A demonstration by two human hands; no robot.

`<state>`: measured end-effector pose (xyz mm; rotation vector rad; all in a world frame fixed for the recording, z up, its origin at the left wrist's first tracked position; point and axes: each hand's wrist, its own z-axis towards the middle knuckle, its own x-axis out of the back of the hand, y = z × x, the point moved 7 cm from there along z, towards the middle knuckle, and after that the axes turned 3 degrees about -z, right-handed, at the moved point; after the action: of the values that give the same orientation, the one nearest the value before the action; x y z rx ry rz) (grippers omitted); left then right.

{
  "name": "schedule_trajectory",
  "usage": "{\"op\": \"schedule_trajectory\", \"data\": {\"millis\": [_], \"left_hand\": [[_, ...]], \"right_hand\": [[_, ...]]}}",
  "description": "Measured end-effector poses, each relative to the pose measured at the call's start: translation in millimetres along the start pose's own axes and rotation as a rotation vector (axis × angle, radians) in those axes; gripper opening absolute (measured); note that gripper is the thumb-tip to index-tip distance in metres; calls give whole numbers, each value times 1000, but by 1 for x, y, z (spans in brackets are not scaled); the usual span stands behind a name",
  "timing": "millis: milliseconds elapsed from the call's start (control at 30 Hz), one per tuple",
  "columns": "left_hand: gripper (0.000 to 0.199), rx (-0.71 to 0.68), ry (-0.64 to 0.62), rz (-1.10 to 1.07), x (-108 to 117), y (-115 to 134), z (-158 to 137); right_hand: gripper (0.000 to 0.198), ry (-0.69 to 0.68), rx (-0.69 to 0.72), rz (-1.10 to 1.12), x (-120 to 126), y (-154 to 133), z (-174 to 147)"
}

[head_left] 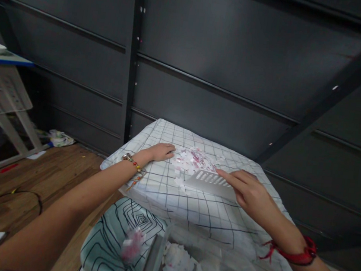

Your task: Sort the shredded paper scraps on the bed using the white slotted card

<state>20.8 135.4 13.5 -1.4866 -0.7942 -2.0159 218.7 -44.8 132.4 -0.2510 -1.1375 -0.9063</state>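
Note:
A pile of white and pink paper scraps (194,159) lies on a white cloth with a dark grid pattern (159,181). My left hand (161,151) rests at the left edge of the pile, fingers stretched out on the cloth and holding nothing. In my right hand (249,191) is a white slotted plastic piece (210,183), gripped at its right end. It stands tilted against the near side of the scraps. Below the cloth's front edge, a clear plastic bin (233,267) holds more white scraps (179,268).
A teal cushion with black lines (114,228) sits left of the bin, with a blurred pink-and-white bundle (133,244) on it. Dark metal panels (218,35) rise behind the cloth. At left stand a desk (3,85) and, on the wooden floor (66,161), a cable (27,192).

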Motion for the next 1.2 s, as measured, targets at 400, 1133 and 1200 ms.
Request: {"op": "schedule_trajectory", "data": {"millis": [400, 1133, 1200], "left_hand": [[39, -14, 12, -6, -4, -5, 1], [40, 6, 6, -14, -3, -4, 1], [39, 2, 7, -15, -3, -3, 1]], "right_hand": [[51, -18, 17, -66, 2, -3, 4], [49, -26, -1, -70, 4, 1, 4], [49, -52, -3, -58, 2, 1, 4]]}}
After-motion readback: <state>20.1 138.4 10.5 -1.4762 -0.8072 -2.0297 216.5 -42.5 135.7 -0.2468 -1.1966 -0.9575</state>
